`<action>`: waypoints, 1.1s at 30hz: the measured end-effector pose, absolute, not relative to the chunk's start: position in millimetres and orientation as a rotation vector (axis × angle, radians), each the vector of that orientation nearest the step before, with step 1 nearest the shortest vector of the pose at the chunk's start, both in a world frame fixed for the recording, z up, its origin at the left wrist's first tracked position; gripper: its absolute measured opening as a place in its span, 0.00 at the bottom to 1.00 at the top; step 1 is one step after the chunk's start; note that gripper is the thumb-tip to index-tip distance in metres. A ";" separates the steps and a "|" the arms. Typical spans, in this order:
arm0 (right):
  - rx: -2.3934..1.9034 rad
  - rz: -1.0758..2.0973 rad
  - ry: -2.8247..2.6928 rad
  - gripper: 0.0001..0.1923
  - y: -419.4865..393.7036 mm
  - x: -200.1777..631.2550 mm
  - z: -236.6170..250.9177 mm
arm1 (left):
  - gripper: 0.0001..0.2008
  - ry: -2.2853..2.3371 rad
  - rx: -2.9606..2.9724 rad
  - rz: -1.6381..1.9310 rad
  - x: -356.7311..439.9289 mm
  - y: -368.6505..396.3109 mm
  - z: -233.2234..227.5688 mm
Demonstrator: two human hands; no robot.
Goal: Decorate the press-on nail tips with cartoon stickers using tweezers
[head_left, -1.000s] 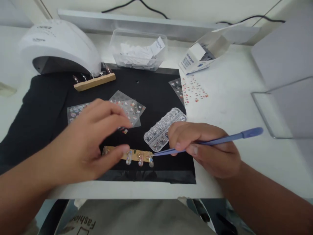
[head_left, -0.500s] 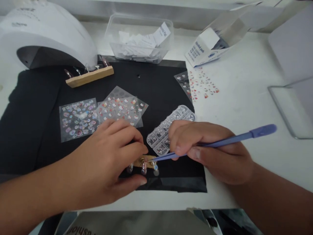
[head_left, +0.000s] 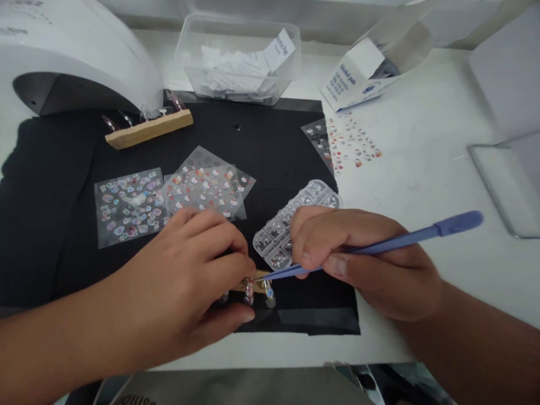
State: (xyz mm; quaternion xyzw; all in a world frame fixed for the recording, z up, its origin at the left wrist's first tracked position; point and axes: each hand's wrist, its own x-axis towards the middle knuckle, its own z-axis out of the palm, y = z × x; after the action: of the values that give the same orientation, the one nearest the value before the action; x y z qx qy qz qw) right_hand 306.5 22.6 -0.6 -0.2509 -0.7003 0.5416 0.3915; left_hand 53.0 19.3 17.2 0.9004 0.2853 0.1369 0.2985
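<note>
My left hand (head_left: 200,275) is closed around a small wooden nail stand (head_left: 262,274), with its fingers at the top and its thumb below. Several clear false nails stick out from the stand's near side. A pinkish decorated false nail (head_left: 248,293) lies by my thumb tip; another false nail with a blue spot (head_left: 270,293) is to its right. My right hand (head_left: 358,253) grips blue tweezers (head_left: 392,242) like a pen. Their tips are at the upper end of the pinkish nail; whether they pinch anything is too small to tell. Part of the stand is hidden by my left fingers.
Beyond my right hand lies a clear compartment case (head_left: 274,229) of small rhinestones. Sticker sheets (head_left: 130,205) rest on the black mat (head_left: 278,140). Farther back are a second wooden nail stand (head_left: 149,130), a white lamp (head_left: 105,50), a plastic tub (head_left: 240,93) and an alcohol-pad box (head_left: 348,81).
The camera view has shifted slightly, moving the background a little. Both hands keep their grips, and the tweezer tips stay by the pinkish nail.
</note>
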 end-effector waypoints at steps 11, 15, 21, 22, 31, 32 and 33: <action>-0.638 1.404 -1.755 0.09 23.3 305.5 0.2 | 0.04 0.753 2.393 0.362 53.1 20.1 17.5; -0.636 1.377 -1.770 0.09 23.3 305.6 -0.5 | 0.04 0.754 2.394 0.373 53.4 20.0 18.0; -0.634 1.386 -1.776 0.09 24.3 305.6 -0.5 | 0.06 0.756 2.399 0.377 52.2 19.6 17.9; -0.633 1.382 -1.785 0.09 24.4 305.7 -0.2 | 0.06 0.749 2.401 0.383 52.1 19.7 17.9; -0.636 1.354 -1.828 0.10 25.3 305.7 0.3 | 0.02 0.688 2.440 0.436 51.4 17.4 18.9; -0.641 1.354 -1.828 0.10 25.3 305.5 0.3 | 0.02 0.677 2.452 0.441 51.2 17.2 18.6; -0.642 1.350 -1.827 0.10 25.4 305.3 0.4 | 0.02 0.668 2.465 0.444 51.2 17.2 18.3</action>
State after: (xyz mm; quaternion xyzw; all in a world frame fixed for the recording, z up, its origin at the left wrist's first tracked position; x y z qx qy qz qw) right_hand 305.3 25.4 0.4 -0.2514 -0.7157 0.5288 0.3807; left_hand 51.2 17.2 18.3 0.9152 0.2481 0.1650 0.2713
